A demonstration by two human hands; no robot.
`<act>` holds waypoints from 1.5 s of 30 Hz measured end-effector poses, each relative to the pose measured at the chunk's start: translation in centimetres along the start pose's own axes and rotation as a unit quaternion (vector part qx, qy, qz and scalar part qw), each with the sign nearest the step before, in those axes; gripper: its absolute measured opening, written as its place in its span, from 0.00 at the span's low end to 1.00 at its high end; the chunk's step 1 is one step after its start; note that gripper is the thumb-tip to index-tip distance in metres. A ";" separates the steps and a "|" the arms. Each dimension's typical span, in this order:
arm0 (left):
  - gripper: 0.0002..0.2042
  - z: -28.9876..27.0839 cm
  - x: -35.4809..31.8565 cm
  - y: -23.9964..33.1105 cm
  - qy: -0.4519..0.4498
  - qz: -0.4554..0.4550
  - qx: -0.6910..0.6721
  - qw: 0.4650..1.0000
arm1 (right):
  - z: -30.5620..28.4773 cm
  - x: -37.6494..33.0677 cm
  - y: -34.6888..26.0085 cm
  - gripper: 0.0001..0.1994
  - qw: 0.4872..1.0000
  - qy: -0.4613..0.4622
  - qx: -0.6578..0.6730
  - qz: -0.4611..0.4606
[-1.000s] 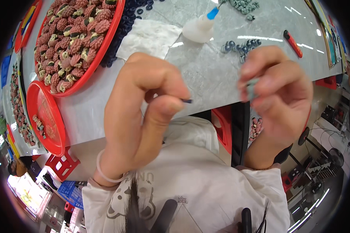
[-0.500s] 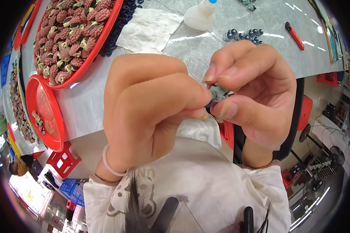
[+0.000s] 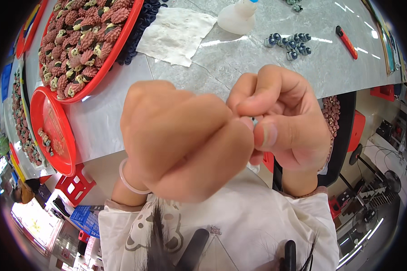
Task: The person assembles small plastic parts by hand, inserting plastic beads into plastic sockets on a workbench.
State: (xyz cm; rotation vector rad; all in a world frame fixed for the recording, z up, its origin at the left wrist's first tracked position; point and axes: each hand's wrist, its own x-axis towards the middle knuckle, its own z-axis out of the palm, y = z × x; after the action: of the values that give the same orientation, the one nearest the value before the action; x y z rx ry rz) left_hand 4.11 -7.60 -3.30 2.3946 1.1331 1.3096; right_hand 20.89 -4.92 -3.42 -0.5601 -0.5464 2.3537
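Observation:
My left hand [image 3: 181,135] is curled closed, its back toward me and blurred by motion; what its fingertips grip is hidden. My right hand [image 3: 291,126] meets it at the fingertips, thumb and fingers pinched together. Between the two hands shows only a sliver of a small grey-green piece [image 3: 255,121], mostly covered by my fingers. Beyond my right hand, several small grey and dark-blue pieces [image 3: 292,44] stand grouped on the grey table [image 3: 185,81].
At the left, a large red tray [image 3: 105,73] holds many pink, ridged pieces, with dark-blue rings [image 3: 134,34] beside it. A smaller red tray [image 3: 63,122] sits nearer. Beyond lie a white cloth [image 3: 174,36], a squeeze bottle [image 3: 237,19] and a red utility knife [image 3: 347,43].
My left hand has rolled over and dropped lower, now covering most of the grey-green piece. My right hand has shifted slightly left, uncovering pink pieces at the right.

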 end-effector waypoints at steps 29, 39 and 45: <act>0.05 -2.1 6.6 -8.0 -0.192 0.000 0.309 0.932 | -6.0 -1.7 -5.4 0.08 0.641 0.319 -0.651 -0.253; 0.03 -1.3 6.8 -5.7 -0.144 -0.116 0.264 0.946 | -6.0 0.4 -9.4 0.07 0.637 0.306 -0.633 -0.315; 0.04 -3.3 4.4 -1.6 -0.132 -0.371 0.021 0.919 | -6.9 3.9 -9.4 0.08 0.544 0.141 -0.782 -0.268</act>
State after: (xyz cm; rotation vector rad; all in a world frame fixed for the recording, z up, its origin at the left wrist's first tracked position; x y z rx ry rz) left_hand 2.11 -4.02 0.70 1.7668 1.7322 0.6858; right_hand 26.38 5.93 -5.29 -1.1818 -2.2186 0.5589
